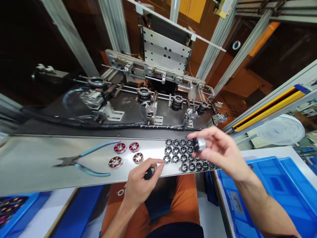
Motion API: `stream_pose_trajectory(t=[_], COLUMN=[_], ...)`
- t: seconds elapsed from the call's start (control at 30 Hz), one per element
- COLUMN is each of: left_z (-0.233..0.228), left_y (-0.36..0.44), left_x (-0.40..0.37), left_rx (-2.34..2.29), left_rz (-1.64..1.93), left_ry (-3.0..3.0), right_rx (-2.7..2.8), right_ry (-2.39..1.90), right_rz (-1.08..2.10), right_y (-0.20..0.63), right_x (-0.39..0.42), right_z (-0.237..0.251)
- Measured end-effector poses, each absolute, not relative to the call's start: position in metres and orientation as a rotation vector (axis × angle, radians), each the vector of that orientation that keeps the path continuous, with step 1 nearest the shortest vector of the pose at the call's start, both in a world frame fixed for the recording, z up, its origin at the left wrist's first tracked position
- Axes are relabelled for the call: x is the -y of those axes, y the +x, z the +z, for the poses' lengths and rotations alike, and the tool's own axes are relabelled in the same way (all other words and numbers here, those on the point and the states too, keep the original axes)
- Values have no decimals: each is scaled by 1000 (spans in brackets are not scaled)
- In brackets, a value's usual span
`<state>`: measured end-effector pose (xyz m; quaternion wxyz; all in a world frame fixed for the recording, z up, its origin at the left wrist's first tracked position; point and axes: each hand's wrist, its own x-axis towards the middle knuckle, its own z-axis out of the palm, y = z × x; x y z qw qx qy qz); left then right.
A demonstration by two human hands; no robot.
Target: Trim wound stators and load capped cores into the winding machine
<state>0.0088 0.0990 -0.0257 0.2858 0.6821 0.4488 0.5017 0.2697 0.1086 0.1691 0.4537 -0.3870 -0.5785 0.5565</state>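
Note:
My right hand [223,150] pinches a short black-and-silver stator core [199,145] between thumb and fingers, above the right part of the metal ledge. Below and beside it stand several rows of stator cores [175,150], black slotted faces up with silver rims. My left hand [142,181] curls around a dark round part [149,173], mostly hidden by the fingers; its fingertips are close to the leftmost cores. Left of that hand lie wound stators, two with red windings [120,147] and two with copper-coloured ones [115,162].
Blue-handled pliers [74,161] lie opened on the metal ledge [29,158]. Behind it is a machine with round fixtures [144,94] and rails. Blue bins [264,185] stand at the right; another blue bin [15,211] with wound stators is at lower left. A yellow bar [269,109] and a white fan [281,129] are at the right.

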Motion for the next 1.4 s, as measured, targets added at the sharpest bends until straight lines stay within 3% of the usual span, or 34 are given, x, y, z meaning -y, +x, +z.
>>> stream_pose_trajectory(t=[0.17, 0.3, 0.57, 1.13, 1.4], left_z=[-33, -34, -35, -36, -38], left_y=[5, 4, 4, 12, 2], left_x=[-98, -98, -98, -87, -92], left_rx=[-1160, -1137, -1102, -1295, -1230], left_rz=[1325, 1327, 1357, 1257, 1218], left_ry=[1886, 1914, 1919, 1669, 1689], right_rx=[1689, 1774, 2088, 2633, 2588], right_ry=[-1447, -1695, -2070, -2059, -2206], right_rz=[518, 290, 224, 243, 46], right_y=[342, 388, 428, 435, 415], right_x=[-230, -325, -384, -407, -380], right_z=[191, 175, 131, 156, 142])
